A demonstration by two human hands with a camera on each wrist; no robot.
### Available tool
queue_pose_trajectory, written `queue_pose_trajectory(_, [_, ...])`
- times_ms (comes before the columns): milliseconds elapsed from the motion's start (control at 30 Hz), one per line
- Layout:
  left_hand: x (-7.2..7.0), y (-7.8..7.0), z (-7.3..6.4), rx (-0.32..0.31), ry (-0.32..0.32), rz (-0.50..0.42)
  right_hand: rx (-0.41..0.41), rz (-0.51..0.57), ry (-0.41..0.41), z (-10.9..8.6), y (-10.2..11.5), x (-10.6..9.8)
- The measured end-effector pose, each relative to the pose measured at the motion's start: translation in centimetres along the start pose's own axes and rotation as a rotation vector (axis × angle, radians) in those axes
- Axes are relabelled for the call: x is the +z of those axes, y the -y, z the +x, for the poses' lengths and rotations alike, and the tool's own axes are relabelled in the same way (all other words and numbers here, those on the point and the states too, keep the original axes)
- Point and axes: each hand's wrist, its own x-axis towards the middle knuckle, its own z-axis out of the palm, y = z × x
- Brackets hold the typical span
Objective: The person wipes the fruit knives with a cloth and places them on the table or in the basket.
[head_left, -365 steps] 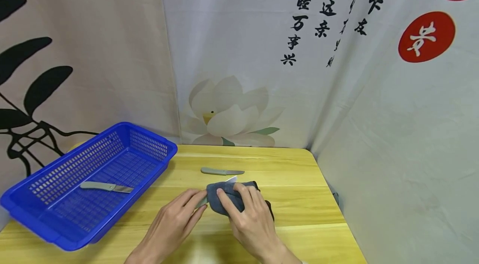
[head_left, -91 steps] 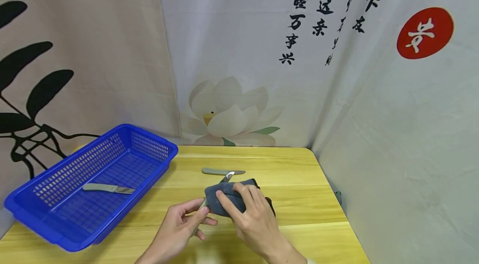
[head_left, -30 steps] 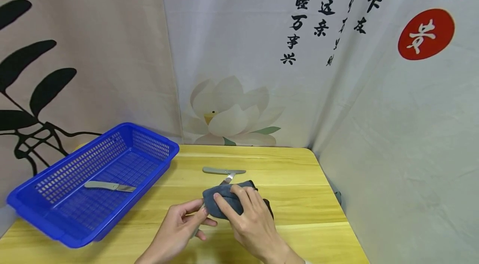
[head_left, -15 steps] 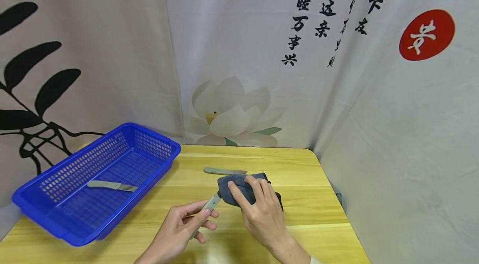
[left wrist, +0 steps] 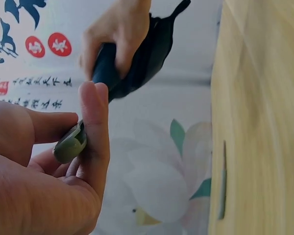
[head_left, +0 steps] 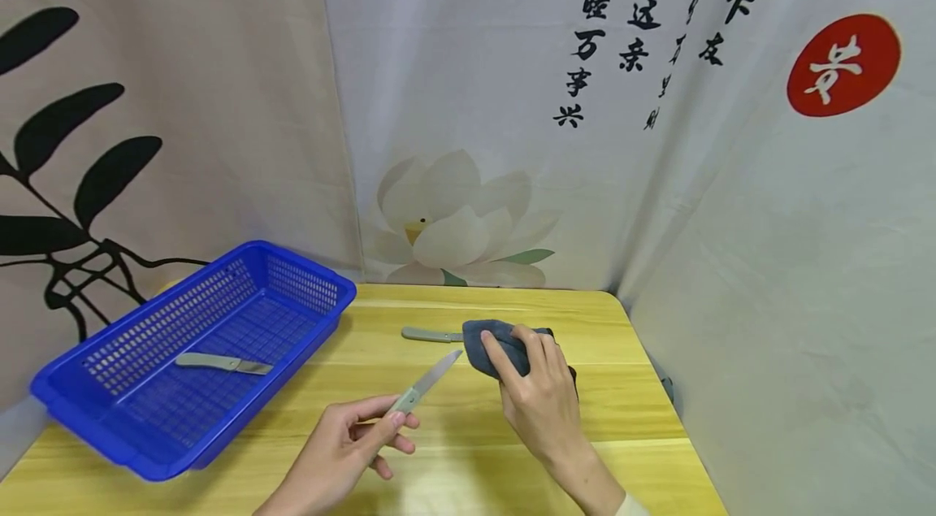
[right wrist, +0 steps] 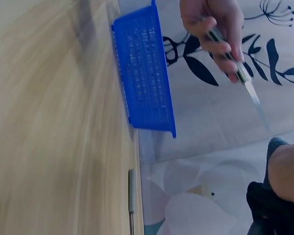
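Observation:
My left hand pinches the pale green handle of a small knife, its bare blade pointing up and to the right. Just right of the blade tip, my right hand grips a folded dark blue-grey cloth with a black edge. Knife and cloth are apart in the head view. The left wrist view shows the handle end between thumb and fingers. Behind the cloth, a second knife lies on the table, its blade mostly hidden by the cloth in the head view.
A blue plastic basket with mesh walls stands on the left of the wooden table. Inside it lies a third pale-handled knife. Printed fabric curtains hang behind the table and on both sides.
The cloth was wrapped over the held knife's blade. My right hand has drawn it away up and to the right, baring the blade. The left hand keeps its grip on the handle.

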Motion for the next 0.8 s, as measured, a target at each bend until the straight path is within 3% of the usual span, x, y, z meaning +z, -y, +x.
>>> queue_pose_trajectory(100, [-1.1,-0.8,-0.5,0.021,-0.038,0.066,0.027,-0.005,0.012,-0.4,-0.7,-0.1])
queue_pose_trajectory(200, [-2.8,-1.9,-1.1,0.082,-0.11,0.175,0.048,0.001,0.021,-0.9,-1.0,-0.1])
queue_pose_trajectory(300, [-5.2,-3.0,-1.5,0.155,-0.185,0.298,0.059,0.009,0.025,-1.5,-1.2,-0.2])
queue_pose_trajectory(400, [-7.9,-4.1,-1.7,0.175,-0.236,0.414,0.071,0.015,0.031,-2.1,-1.5,-0.2])
queue_pose_trajectory(600, [-13.4,-5.7,-1.1,0.113,-0.271,0.604,0.086,0.02,0.047,-2.9,-2.1,-0.4])
queue_pose_trajectory(800, [-18.5,-5.6,0.5,0.055,-0.257,0.7,0.097,0.023,0.064,-3.5,-2.5,-0.5])
